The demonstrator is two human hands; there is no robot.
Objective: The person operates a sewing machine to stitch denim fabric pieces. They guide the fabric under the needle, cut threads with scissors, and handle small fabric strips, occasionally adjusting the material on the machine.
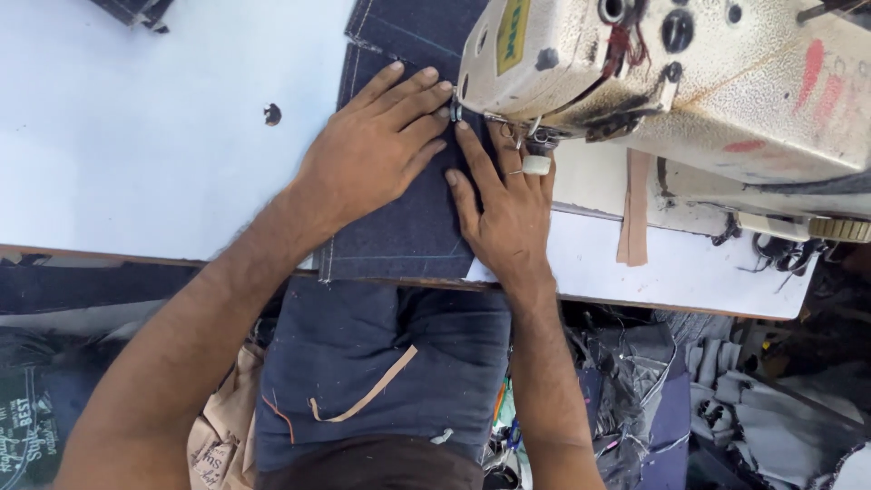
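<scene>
At frame centre, the left hand (pixel 367 159) and right hand (pixel 504 209) lie spread flat on dark denim fabric (pixel 408 231), steadying it beside the sewing machine (pixel 689 82) head.

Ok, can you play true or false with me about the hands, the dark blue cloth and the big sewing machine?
1. Both hands lie flat on the dark blue denim cloth. True: the left hand and the right hand press on it side by side.
2. The worn cream-coloured metal sewing machine stands left of the hands. False: it stands to their right.
3. The white flat table top has a small dark spot. True.
4. The right hand holds scissors. False: it holds nothing; its fingers are spread on the cloth by the machine's head.
5. The cloth is bright red. False: it is dark blue with light stitching.
</scene>
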